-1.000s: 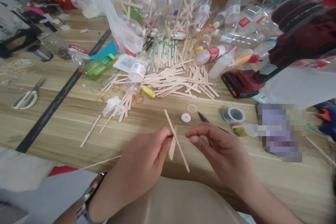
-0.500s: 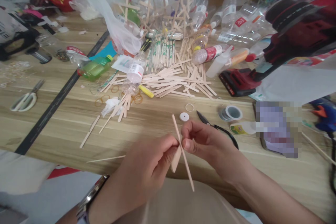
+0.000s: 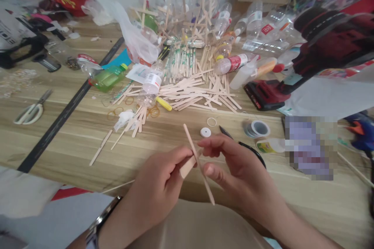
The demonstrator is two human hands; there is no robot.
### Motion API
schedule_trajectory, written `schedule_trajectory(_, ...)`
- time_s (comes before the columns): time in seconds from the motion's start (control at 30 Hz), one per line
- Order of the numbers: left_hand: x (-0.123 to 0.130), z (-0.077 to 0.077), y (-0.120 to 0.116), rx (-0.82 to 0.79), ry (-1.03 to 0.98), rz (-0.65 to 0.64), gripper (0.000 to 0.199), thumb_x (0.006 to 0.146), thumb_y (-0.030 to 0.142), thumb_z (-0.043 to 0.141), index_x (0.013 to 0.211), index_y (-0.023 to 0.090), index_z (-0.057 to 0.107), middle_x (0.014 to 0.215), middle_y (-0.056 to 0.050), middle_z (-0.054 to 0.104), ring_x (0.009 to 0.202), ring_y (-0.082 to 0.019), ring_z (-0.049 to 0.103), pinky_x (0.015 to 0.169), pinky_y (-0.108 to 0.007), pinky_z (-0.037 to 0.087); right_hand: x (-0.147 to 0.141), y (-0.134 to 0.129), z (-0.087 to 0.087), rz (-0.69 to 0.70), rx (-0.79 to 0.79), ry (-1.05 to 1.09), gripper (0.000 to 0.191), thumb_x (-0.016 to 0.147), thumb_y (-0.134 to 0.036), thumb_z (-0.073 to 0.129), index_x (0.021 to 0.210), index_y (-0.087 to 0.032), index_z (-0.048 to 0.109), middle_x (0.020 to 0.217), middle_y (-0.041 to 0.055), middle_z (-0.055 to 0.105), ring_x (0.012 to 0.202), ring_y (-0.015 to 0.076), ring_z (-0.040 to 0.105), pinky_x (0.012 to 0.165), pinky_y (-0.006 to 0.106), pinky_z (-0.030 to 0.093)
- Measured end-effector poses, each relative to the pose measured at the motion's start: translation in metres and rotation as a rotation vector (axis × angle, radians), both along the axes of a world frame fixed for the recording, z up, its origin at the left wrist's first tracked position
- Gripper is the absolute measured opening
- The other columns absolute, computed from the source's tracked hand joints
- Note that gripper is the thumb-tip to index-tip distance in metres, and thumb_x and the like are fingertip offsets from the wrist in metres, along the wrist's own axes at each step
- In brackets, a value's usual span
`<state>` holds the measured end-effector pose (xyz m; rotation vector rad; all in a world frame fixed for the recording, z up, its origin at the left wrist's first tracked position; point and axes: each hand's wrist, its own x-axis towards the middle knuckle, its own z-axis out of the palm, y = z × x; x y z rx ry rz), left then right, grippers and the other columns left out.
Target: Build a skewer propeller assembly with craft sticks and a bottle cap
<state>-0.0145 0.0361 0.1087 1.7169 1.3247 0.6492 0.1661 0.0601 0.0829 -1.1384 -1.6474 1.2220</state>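
Observation:
My left hand (image 3: 160, 179) pinches two crossed wooden craft sticks over the table's front edge. One stick (image 3: 208, 188) shows its narrow side and slants down to the right. The other, a wider stick (image 3: 187, 168), passes behind it and is partly hidden by my fingers. My right hand (image 3: 238, 167) is just right of the crossing, thumb and fingers apart; its fingertips are close to the sticks, and whether they touch I cannot tell. Beyond my right hand lie black-handled scissors (image 3: 251, 152), partly covered by it, and a small white disc (image 3: 205, 132).
Loose craft sticks (image 3: 189, 93) lie heaped mid-table, with plastic bottles (image 3: 152, 81) around them. To the right are a red cordless power tool (image 3: 271, 93), a spool (image 3: 258, 128) and a glue bottle (image 3: 270, 146). White-handled scissors (image 3: 30, 113) rest at left.
My right thumb and fingers have spread apart from their pinch at the crossing. The wider stick has turned within my left hand, and the crossed sticks have shifted slightly left.

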Motion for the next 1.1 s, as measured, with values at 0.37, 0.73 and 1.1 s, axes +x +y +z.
schedule_trajectory(0.37, 0.004, -0.007, -0.004, -0.031, 0.079, -0.015, 0.023, 0.094, 0.015, 0.042, 0.073, 0.021, 0.049, 0.067, 0.005, 0.058, 0.061, -0.012, 0.053, 0.057, -0.024, 0.032, -0.004, -0.009, -0.003, 0.008, 0.076, 0.052, 0.018, 0.083, -0.021, 0.071, 0.100, -0.026, 0.074, 0.070, -0.0030, 0.065, 0.065, 0.0121, 0.062, 0.064, 0.025, 0.051)
schedule_trajectory(0.73, 0.008, -0.008, -0.009, 0.051, 0.158, 0.007, 0.026, 0.096, 0.019, 0.041, 0.073, 0.021, 0.052, 0.066, 0.003, 0.061, 0.059, -0.013, 0.053, 0.055, -0.024, 0.032, -0.002, -0.012, -0.009, -0.006, 0.075, 0.084, 0.025, 0.083, -0.019, 0.071, 0.105, -0.029, 0.075, 0.072, -0.0020, 0.066, 0.067, 0.0125, 0.062, 0.064, 0.025, 0.052)
schedule_trajectory(1.1, 0.011, -0.007, -0.010, 0.155, 0.124, 0.050, 0.018, 0.095, 0.015, 0.046, 0.093, 0.022, 0.062, 0.083, 0.001, 0.073, 0.069, -0.014, 0.066, 0.061, -0.023, 0.043, 0.002, -0.016, -0.008, -0.008, 0.079, 0.085, 0.027, 0.083, -0.016, 0.069, 0.104, -0.031, 0.076, 0.075, 0.0004, 0.069, 0.069, 0.0144, 0.063, 0.064, 0.026, 0.054)
